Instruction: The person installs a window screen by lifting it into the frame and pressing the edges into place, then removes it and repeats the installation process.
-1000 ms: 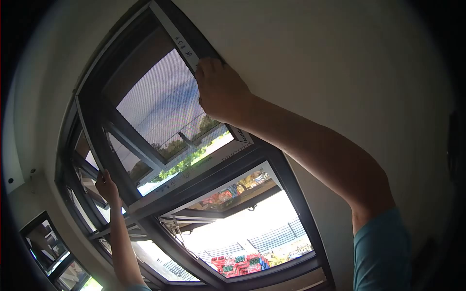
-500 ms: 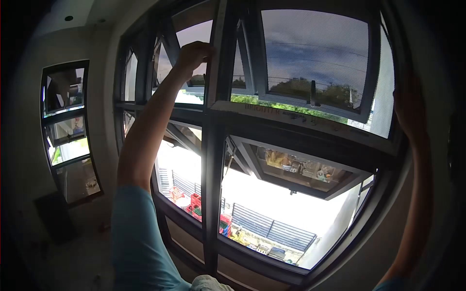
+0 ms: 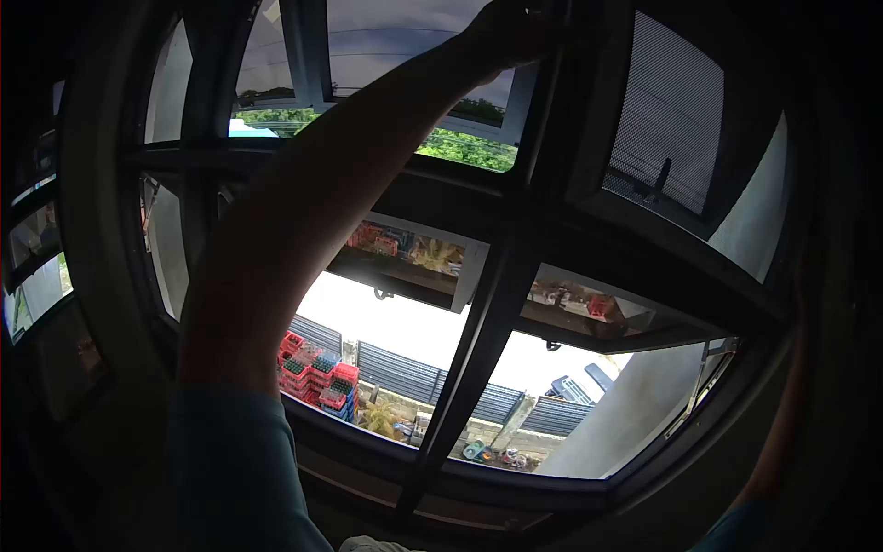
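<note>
Fingers of the left hand (image 3: 515,32) were clamped on the window frame (image 3: 543,166) beside the mesh screen (image 3: 667,115); the right hand's grip couldn't be made out.

Red crates (image 3: 317,373) stacked outside by a fence (image 3: 414,377).

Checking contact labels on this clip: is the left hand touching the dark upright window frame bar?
Touching. The head view shows the left hand raised at the top, its fingers lying against the dark upright frame bar, with no gap visible between them.
</note>
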`<action>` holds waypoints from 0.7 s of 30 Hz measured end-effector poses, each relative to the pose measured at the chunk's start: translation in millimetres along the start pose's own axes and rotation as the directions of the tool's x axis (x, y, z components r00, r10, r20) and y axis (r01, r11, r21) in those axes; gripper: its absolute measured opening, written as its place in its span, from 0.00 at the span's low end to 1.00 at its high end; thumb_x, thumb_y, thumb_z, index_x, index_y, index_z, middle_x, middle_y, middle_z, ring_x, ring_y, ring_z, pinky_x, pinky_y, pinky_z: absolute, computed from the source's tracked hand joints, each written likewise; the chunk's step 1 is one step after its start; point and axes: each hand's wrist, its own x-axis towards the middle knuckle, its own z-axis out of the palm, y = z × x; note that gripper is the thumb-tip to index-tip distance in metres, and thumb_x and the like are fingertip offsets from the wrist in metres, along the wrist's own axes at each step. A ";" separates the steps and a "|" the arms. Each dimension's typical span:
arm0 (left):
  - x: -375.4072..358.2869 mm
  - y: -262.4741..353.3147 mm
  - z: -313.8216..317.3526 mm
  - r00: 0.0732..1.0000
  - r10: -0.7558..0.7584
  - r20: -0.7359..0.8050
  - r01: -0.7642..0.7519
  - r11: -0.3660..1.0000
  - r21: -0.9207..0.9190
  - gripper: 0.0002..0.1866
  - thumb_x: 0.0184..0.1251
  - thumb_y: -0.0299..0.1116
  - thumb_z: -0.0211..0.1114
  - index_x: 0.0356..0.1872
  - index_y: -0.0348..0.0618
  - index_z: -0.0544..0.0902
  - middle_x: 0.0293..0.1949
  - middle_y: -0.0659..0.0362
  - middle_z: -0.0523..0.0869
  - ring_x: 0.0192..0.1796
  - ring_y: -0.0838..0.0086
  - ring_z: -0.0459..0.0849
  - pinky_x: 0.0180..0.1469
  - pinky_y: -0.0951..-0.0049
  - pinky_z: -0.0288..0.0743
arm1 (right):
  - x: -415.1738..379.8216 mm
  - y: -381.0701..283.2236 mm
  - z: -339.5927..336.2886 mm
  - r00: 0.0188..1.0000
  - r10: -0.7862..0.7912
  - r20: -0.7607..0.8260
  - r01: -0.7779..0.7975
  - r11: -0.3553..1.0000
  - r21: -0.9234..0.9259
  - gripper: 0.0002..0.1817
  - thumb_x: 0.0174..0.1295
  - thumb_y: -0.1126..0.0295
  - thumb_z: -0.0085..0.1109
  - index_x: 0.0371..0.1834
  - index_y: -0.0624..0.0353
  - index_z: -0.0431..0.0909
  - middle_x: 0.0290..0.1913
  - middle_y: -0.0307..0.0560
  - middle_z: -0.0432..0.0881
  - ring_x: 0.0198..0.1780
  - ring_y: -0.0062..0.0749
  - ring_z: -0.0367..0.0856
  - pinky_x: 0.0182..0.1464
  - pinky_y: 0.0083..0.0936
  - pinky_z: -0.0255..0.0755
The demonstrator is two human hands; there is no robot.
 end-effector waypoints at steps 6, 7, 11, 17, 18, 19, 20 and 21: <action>3.4 -28.0 16.9 0.993 -0.117 0.013 0.118 0.981 -0.157 0.35 0.46 0.59 0.74 0.43 0.36 0.76 0.30 0.56 0.84 0.35 0.71 0.84 0.42 0.71 0.78 | 5.2 18.2 -16.7 0.896 0.148 0.418 -0.180 0.983 0.039 0.26 0.73 0.61 0.36 0.70 0.64 0.56 0.71 0.58 0.58 0.72 0.49 0.55 0.74 0.37 0.49; 3.1 -28.5 19.9 0.991 -0.130 0.017 0.131 0.975 -0.181 0.34 0.46 0.59 0.74 0.41 0.38 0.77 0.30 0.57 0.84 0.35 0.72 0.84 0.42 0.71 0.78 | 13.3 13.6 -21.6 0.879 0.167 0.447 -0.198 0.980 0.023 0.27 0.73 0.61 0.37 0.71 0.64 0.56 0.71 0.58 0.58 0.73 0.50 0.55 0.74 0.37 0.48; 4.1 -34.3 27.7 0.987 -0.150 0.057 0.160 0.955 -0.250 0.30 0.45 0.61 0.73 0.36 0.43 0.83 0.29 0.61 0.85 0.36 0.74 0.85 0.43 0.72 0.79 | 31.0 0.7 -39.0 0.812 0.292 0.506 -0.360 0.932 0.041 0.28 0.73 0.59 0.36 0.71 0.65 0.54 0.73 0.59 0.55 0.73 0.50 0.53 0.75 0.37 0.45; 3.6 -32.6 18.4 0.973 -0.190 0.128 0.206 0.970 -0.126 0.33 0.40 0.69 0.71 0.33 0.48 0.86 0.28 0.65 0.85 0.36 0.76 0.86 0.42 0.72 0.80 | 63.0 -15.3 -67.8 0.759 0.349 0.550 -0.500 0.853 0.148 0.29 0.73 0.57 0.33 0.71 0.64 0.55 0.72 0.60 0.56 0.73 0.49 0.55 0.73 0.36 0.49; 3.2 -29.4 15.6 0.974 -0.173 0.146 0.190 0.976 -0.108 0.33 0.41 0.69 0.70 0.33 0.48 0.86 0.28 0.65 0.85 0.36 0.76 0.86 0.42 0.72 0.80 | 68.9 -16.9 -71.7 0.743 0.365 0.561 -0.531 0.832 0.161 0.29 0.73 0.57 0.32 0.71 0.64 0.55 0.72 0.60 0.57 0.72 0.49 0.55 0.73 0.36 0.50; 2.8 -25.6 12.2 0.973 -0.160 0.164 0.177 0.980 -0.091 0.33 0.42 0.70 0.69 0.34 0.49 0.86 0.28 0.65 0.85 0.36 0.76 0.86 0.42 0.72 0.81 | 72.4 -21.5 -75.3 0.731 0.378 0.568 -0.547 0.823 0.157 0.28 0.73 0.58 0.31 0.71 0.63 0.55 0.72 0.59 0.57 0.72 0.50 0.56 0.72 0.37 0.51; 0.9 -21.7 8.1 0.972 -0.148 0.183 0.163 0.984 -0.072 0.33 0.43 0.70 0.68 0.34 0.49 0.86 0.29 0.64 0.85 0.36 0.76 0.86 0.41 0.72 0.81 | 74.2 -22.5 -78.2 0.718 0.390 0.576 -0.563 0.812 0.153 0.28 0.74 0.58 0.30 0.71 0.63 0.55 0.71 0.59 0.58 0.72 0.50 0.57 0.72 0.37 0.52; -4.0 -16.4 4.3 0.970 -0.195 0.142 0.201 0.979 -0.032 0.33 0.44 0.71 0.67 0.34 0.49 0.86 0.29 0.64 0.86 0.36 0.76 0.86 0.41 0.72 0.81 | 81.5 -28.7 -85.7 0.703 0.403 0.586 -0.592 0.789 0.167 0.28 0.73 0.58 0.30 0.71 0.63 0.55 0.71 0.59 0.58 0.72 0.50 0.57 0.72 0.37 0.52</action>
